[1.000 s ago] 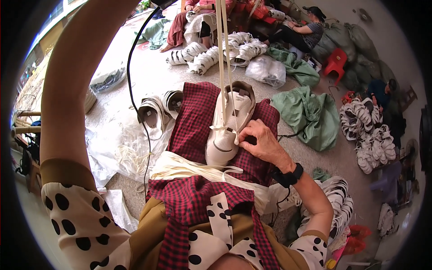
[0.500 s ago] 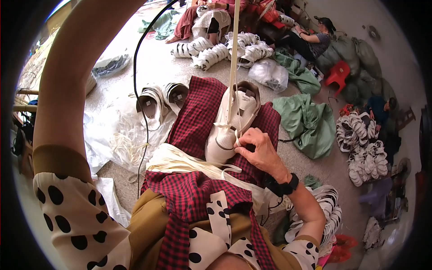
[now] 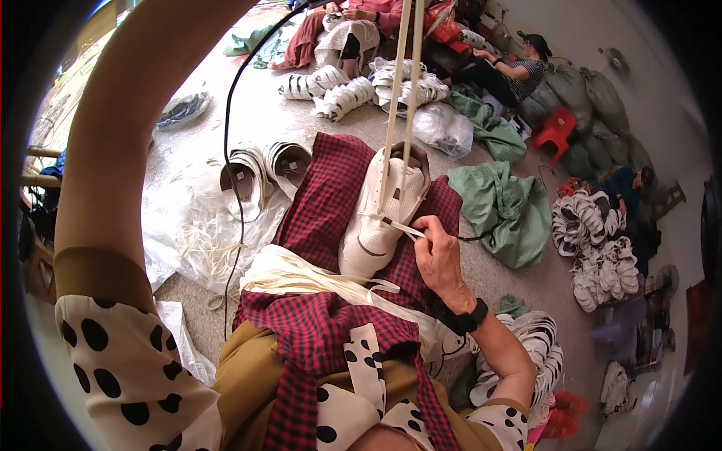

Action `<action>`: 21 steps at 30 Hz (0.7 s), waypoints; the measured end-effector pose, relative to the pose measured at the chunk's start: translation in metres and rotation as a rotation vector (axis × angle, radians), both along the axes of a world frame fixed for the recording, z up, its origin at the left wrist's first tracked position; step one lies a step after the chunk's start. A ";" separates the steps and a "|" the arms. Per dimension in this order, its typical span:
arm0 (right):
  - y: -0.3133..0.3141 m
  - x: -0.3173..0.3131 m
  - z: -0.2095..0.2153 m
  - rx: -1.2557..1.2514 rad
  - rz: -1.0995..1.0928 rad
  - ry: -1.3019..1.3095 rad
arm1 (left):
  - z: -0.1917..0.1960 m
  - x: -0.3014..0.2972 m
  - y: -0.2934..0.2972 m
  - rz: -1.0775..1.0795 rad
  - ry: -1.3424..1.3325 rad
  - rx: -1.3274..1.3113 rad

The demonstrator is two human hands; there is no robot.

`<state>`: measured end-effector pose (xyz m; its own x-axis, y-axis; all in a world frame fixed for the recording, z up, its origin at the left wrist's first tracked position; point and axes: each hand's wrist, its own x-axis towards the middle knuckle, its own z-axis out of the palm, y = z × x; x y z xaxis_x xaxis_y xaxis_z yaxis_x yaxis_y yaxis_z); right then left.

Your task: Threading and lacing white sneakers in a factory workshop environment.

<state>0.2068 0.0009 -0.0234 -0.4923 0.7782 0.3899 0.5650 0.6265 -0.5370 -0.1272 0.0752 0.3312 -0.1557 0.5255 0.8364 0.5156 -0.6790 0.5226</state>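
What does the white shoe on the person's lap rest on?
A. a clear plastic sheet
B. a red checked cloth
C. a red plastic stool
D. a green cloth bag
B: the white perforated shoe lies on the red checked cloth spread over the lap, with the right hand at its laces.

shoe (image 3: 380, 214) centre, on lap cloth (image 3: 323, 218) | right hand (image 3: 436, 255) at its right | shoe pair (image 3: 263, 173) left | laces (image 3: 402, 98) rising to top

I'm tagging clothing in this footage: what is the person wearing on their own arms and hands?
Both hands are bare, no gloves. The right hand has a black wristband like a watch. Both arms have short cream sleeves with large black dots and a plain tan cuff band. The left hand is out of frame.
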 end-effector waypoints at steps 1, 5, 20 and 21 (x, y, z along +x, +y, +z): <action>-0.007 -0.001 0.008 -0.047 0.054 -0.002 | 0.000 -0.002 0.001 -0.001 0.003 0.022; 0.028 0.021 0.028 -0.064 0.093 0.004 | 0.011 0.002 0.002 -0.031 0.046 0.027; 0.103 -0.043 0.056 -0.856 0.329 0.630 | -0.103 0.018 -0.017 0.331 0.397 0.287; 0.109 -0.037 0.047 -0.964 0.359 0.708 | -0.141 0.022 -0.044 0.300 0.460 0.213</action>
